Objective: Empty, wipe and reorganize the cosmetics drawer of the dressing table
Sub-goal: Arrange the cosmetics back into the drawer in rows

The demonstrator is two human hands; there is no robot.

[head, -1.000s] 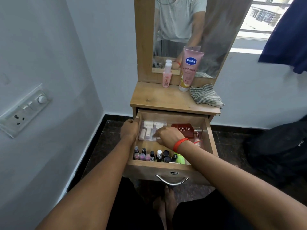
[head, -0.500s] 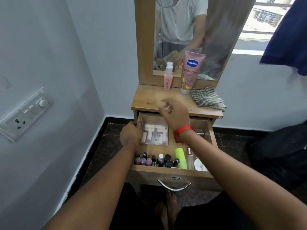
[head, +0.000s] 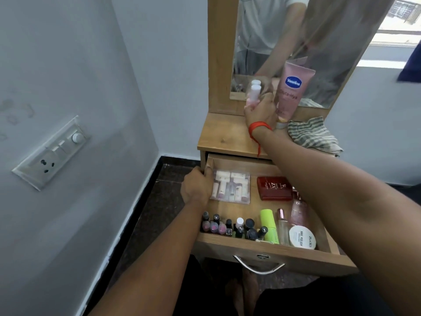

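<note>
the open drawer (head: 273, 254) is seen in the lower centre of the frame, pulled out from under the wooden tabletop (head: 223, 137). at its back left a clear case of small tubes (head: 231, 187) is laid flat, with a red box (head: 274, 188) to the right of it. along the front wall a row of nail polish bottles (head: 227, 226) is stood upright; to their right a green tube (head: 270, 225), a slim glass bottle (head: 283, 226), a pink glitter bottle (head: 299, 209) and a white jar (head: 301, 237) are packed together. the drawer's left wall is gripped by the left hand (head: 197, 189), fingers curled over the rim. above centre, the lower part of a small pink bottle (head: 254, 93) on the tabletop is grasped by the right hand (head: 262, 110), beside a pink vaseline tube (head: 292, 87) and a striped cloth (head: 312, 134).
</note>
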